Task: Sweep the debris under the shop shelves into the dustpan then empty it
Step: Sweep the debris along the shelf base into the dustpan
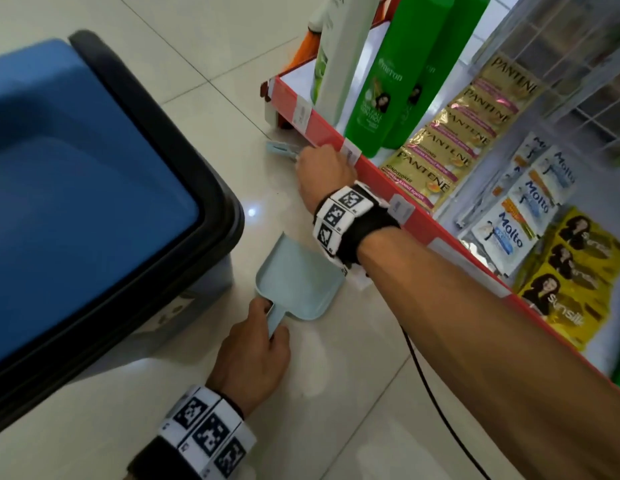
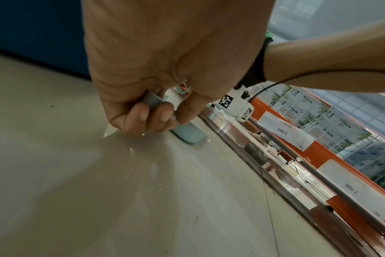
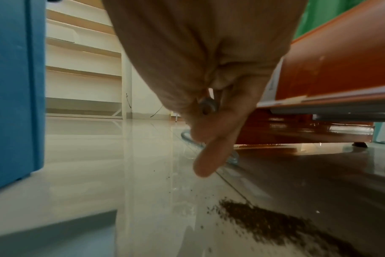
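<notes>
Debris lies as a dark pile on the floor by the shelf edge, w/ left hand clamped on the dustpan handle, right hand curled round a brush handle near the shelf base.

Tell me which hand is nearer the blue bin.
Left. The left hand grips the dustpan handle on the floor just beside the blue bin. The right hand holds the brush at the red shelf edge, farther away.
</notes>
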Tool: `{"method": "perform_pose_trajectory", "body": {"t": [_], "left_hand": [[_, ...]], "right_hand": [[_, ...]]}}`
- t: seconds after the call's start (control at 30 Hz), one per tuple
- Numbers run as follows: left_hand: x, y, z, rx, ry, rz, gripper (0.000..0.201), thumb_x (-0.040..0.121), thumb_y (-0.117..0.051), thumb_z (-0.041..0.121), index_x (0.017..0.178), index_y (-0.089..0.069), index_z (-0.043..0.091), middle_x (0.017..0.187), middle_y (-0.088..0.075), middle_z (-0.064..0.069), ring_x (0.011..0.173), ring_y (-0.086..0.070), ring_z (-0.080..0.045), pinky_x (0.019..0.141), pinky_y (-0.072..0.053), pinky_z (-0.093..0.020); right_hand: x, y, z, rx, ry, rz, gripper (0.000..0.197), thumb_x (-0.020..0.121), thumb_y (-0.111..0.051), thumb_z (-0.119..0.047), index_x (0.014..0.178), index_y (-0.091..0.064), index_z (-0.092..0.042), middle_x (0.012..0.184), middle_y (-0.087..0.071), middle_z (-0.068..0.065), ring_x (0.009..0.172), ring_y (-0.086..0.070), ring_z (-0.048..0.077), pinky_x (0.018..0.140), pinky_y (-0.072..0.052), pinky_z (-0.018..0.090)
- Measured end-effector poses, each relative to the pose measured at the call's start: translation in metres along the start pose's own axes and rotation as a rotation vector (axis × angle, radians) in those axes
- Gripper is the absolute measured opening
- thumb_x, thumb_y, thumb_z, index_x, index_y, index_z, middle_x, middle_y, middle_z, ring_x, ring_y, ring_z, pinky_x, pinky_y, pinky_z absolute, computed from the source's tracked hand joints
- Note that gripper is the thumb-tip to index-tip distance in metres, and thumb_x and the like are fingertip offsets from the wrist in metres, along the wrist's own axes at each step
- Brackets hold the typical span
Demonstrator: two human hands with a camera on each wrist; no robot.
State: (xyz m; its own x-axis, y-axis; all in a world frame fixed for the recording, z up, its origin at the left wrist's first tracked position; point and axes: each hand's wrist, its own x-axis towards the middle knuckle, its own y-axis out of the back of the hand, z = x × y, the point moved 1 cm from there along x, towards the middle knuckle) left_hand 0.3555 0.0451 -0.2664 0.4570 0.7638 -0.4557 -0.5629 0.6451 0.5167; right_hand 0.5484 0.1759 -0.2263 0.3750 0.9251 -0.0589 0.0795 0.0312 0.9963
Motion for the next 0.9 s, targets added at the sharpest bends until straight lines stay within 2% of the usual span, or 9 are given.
{"method": "perform_pose_trajectory", "body": {"t": [0.17, 0.3, 0.37, 0.43, 0.5, 0.6, 0.7, 0.8, 0.9], "left_hand": [[-0.005, 0.000, 0.003, 0.003, -0.015, -0.006, 0.022, 0.099, -0.047, 0.025, 0.120, -0.045, 0.018, 0.073, -0.052, 0.000, 0.073, -0.060, -0.032, 0.061, -0.036, -0.030], [-0.001, 0.000, 0.003, -0.005, -0.013, 0.003, 0.023, 0.099, -0.046, 0.026, 0.121, -0.045, 0.019, 0.072, -0.052, 0.000, 0.080, -0.063, -0.035, 0.060, -0.035, -0.030], [0.000, 0.000, 0.003, -0.002, -0.012, 0.003, 0.024, 0.099, -0.047, 0.026, 0.122, -0.045, 0.019, 0.072, -0.052, 0.000, 0.082, -0.063, -0.035, 0.061, -0.034, -0.030], [0.000, -0.001, 0.002, -0.001, -0.020, -0.001, 0.023, 0.099, -0.047, 0.026, 0.121, -0.046, 0.019, 0.072, -0.051, 0.001, 0.079, -0.062, -0.035, 0.061, -0.035, -0.030], [0.001, -0.002, 0.001, -0.005, -0.034, 0.002, 0.020, 0.099, -0.047, 0.027, 0.117, -0.046, 0.018, 0.067, -0.050, 0.004, 0.065, -0.056, -0.026, 0.058, -0.034, -0.031], [0.001, -0.002, -0.005, -0.009, -0.039, 0.002, 0.017, 0.099, -0.048, 0.028, 0.114, -0.047, 0.020, 0.063, -0.050, 0.007, 0.055, -0.049, -0.013, 0.053, -0.033, -0.029], [-0.004, -0.004, -0.009, -0.018, -0.049, -0.009, 0.020, 0.099, -0.048, 0.028, 0.118, -0.047, 0.021, 0.063, -0.050, 0.007, 0.056, -0.049, -0.015, 0.055, -0.034, -0.030], [-0.006, -0.007, -0.007, -0.035, -0.059, -0.011, 0.025, 0.099, -0.047, 0.025, 0.123, -0.046, 0.017, 0.067, -0.049, 0.005, 0.061, -0.049, -0.019, 0.060, -0.035, -0.030], [-0.005, -0.009, -0.003, -0.047, -0.054, -0.019, 0.026, 0.099, -0.048, 0.025, 0.125, -0.047, 0.017, 0.071, -0.053, 0.002, 0.068, -0.056, -0.027, 0.062, -0.037, -0.030]], "right_hand": [[-0.071, 0.003, 0.038, 0.006, 0.023, -0.112, 0.023, 0.097, -0.045, -0.014, 0.097, -0.067, -0.008, 0.094, -0.070, 0.014, 0.085, -0.068, 0.032, 0.067, -0.051, 0.036], [-0.089, 0.015, 0.048, 0.007, 0.057, -0.099, 0.021, 0.100, -0.044, -0.015, 0.091, -0.063, -0.010, 0.074, -0.059, 0.005, 0.064, -0.055, 0.022, 0.058, -0.044, 0.030], [-0.071, 0.021, 0.035, 0.056, 0.089, -0.016, 0.021, 0.101, -0.043, -0.015, 0.096, -0.063, -0.010, 0.072, -0.051, 0.003, 0.066, -0.053, 0.023, 0.059, -0.039, 0.029], [-0.044, 0.021, 0.015, 0.072, 0.122, 0.059, 0.024, 0.101, -0.040, -0.013, 0.101, -0.064, -0.009, 0.076, -0.056, 0.007, 0.070, -0.057, 0.028, 0.059, -0.037, 0.030], [-0.016, 0.014, -0.006, 0.013, 0.176, 0.078, 0.027, 0.100, -0.038, -0.009, 0.108, -0.065, -0.008, 0.090, -0.067, 0.010, 0.082, -0.066, 0.030, 0.062, -0.042, 0.034], [0.007, -0.002, -0.014, -0.049, 0.171, 0.026, 0.029, 0.099, -0.038, -0.004, 0.104, -0.067, -0.006, 0.100, -0.069, 0.013, 0.091, -0.068, 0.031, 0.065, -0.043, 0.035], [-0.004, -0.011, 0.000, -0.079, 0.129, -0.011, 0.026, 0.097, -0.043, -0.006, 0.097, -0.069, -0.007, 0.098, -0.069, 0.012, 0.089, -0.069, 0.029, 0.062, -0.040, 0.033], [-0.035, -0.013, 0.024, -0.041, 0.059, -0.071, 0.021, 0.094, -0.048, -0.007, 0.091, -0.068, -0.005, 0.094, -0.070, 0.015, 0.086, -0.068, 0.031, 0.064, -0.047, 0.034], [-0.073, -0.005, 0.047, -0.052, 0.000, -0.098, 0.021, 0.095, -0.047, -0.012, 0.078, -0.060, -0.011, 0.079, -0.065, 0.011, 0.065, -0.056, 0.027, 0.063, -0.041, 0.033]]}}
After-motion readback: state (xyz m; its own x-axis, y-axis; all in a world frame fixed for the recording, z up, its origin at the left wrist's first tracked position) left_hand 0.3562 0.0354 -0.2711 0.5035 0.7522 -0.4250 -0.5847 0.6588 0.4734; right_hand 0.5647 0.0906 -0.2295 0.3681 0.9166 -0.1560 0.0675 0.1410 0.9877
